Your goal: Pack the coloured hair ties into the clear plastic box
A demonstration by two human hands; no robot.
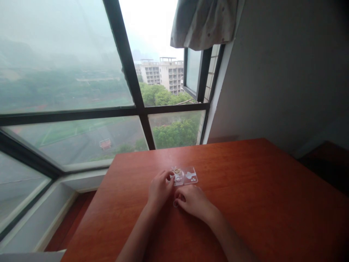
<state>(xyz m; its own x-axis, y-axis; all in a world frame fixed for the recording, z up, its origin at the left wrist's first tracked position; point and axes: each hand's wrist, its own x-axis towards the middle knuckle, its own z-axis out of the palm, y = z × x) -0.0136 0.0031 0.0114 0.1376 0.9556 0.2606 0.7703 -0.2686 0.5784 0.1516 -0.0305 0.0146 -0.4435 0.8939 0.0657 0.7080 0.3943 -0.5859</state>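
Note:
A small clear plastic case [191,176] lies opened out on the reddish-brown table. White marks show on its right half, and small yellowish pieces [177,171] sit in the left half. My left hand [160,186] is at the case's left edge, thumb and forefinger curled closed on it; the exact grip is partly hidden. Just in front of the case, my right hand [194,200] is closed in a pinch. At its fingertips is a small thin ring [176,204], close above or touching the tabletop.
The wooden table [245,189] stretches to both sides, its far edge by the window. Dark window frames [68,114] stand behind and to the left, with one pane [193,71] swung out. A curtain [204,23] hangs above, and a grey wall [280,72] rises at right.

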